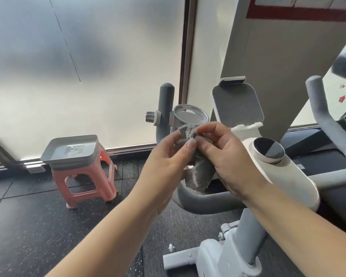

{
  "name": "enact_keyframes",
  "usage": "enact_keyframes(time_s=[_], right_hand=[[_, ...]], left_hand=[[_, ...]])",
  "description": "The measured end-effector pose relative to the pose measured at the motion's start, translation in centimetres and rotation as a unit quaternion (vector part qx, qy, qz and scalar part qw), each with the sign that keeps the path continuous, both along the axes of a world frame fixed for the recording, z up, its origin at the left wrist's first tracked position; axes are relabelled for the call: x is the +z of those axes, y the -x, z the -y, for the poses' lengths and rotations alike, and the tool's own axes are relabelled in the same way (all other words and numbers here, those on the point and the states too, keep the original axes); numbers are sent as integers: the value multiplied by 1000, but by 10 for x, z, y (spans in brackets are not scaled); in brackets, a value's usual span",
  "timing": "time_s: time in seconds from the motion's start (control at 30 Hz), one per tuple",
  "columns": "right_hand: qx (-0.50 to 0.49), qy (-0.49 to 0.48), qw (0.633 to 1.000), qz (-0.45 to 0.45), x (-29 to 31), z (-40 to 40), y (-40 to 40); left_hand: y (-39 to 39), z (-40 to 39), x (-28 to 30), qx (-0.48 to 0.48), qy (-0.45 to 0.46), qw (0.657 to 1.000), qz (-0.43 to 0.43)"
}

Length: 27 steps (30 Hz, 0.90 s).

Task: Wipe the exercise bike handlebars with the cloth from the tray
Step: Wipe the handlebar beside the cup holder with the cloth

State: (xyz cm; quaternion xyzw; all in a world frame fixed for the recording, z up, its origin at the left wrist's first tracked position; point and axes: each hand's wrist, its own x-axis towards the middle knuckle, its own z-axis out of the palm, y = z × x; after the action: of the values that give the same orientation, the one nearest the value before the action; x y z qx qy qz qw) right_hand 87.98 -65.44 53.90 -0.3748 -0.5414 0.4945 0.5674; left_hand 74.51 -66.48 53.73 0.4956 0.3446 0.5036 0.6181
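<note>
Behind everything I see a frosted glass wall [84, 66] meeting a dark speckled rubber floor [28, 226]. Next in size is the exercise bike [272, 176], white-bodied, with grey handlebars [204, 202] curving under my hands and rising into an upright post at left and another at far right; a tablet holder [237, 104] tilts up behind a round black display [269, 149], and a cup holder [190, 115] sits beside the left post. Left of the bike, a pink stool [88, 182] stands on the floor and carries a grey tray [70, 149] on its seat. Both my hands are raised in front of the bike, above the handlebar curve. Between them hangs the grey cloth [199, 176], bunched at the top and drooping toward the bar. My left hand [164, 166] has its grip closed on the cloth, thumb and fingers pinching the upper edge. My right hand [226, 158] pinches the same bunched top with thumb and forefinger.
</note>
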Motion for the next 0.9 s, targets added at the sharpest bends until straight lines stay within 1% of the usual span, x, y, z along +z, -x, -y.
enact_keyframes(time_s=[0.07, 0.17, 0.23, 0.3, 0.33, 0.4, 0.47, 0.63, 0.73, 0.77, 0.9], right_hand=[[-24, -12, 999, 35, -1, -2, 4], [-13, -16, 998, 55, 2, -3, 9], [-13, -20, 996, 89, 5, -4, 10], [-34, -14, 992, 124, 5, -9, 7], [-47, -7, 990, 135, 4, -12, 5], [-67, 13, 986, 155, 1, -20, 2], [-70, 35, 979, 188, -1, -27, 4], [-104, 18, 954, 280, 1, -45, 14], [-132, -17, 934, 333, -2, -52, 20], [-145, -37, 921, 359, -3, -54, 22], [-178, -141, 843, 487, 2, -66, 29]], left_hand=[[1, -4, -5, 9, -17, 1000, 8], [9, -9, -7, 35, -15, 999, 8], [20, -16, -6, 72, 4, 997, 37], [37, -26, -5, 122, 36, 989, 80], [46, -31, -4, 146, 47, 984, 85], [63, -42, -7, 177, 57, 981, 61], [74, -54, -16, 188, 66, 979, 39], [82, -77, -46, 162, 95, 982, -11], [77, -85, -60, 125, 109, 986, -33], [75, -88, -62, 113, 113, 987, -33], [64, -106, -63, 65, 140, 988, 1]])
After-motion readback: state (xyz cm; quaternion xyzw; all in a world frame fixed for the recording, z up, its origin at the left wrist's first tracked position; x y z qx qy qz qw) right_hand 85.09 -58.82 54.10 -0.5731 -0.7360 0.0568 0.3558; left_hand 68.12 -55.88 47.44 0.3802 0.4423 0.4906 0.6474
